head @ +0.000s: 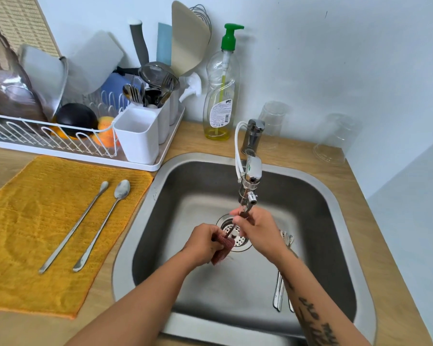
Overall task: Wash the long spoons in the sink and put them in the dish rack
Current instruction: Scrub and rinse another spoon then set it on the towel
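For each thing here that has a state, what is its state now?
left hand, grips the red scrubber
right hand, holds a long spoon under the faucet
two long spoons on the yellow cloth, lying flat, side by side
spoons in the sink, lying on the bottom
soap bottle, upright, nearly empty

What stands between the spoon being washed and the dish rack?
Nothing visible does. The right hand holds the spoon over the sink, the left hand holds a scrubber on it; only rim and counter lie between it and the rack at back left.
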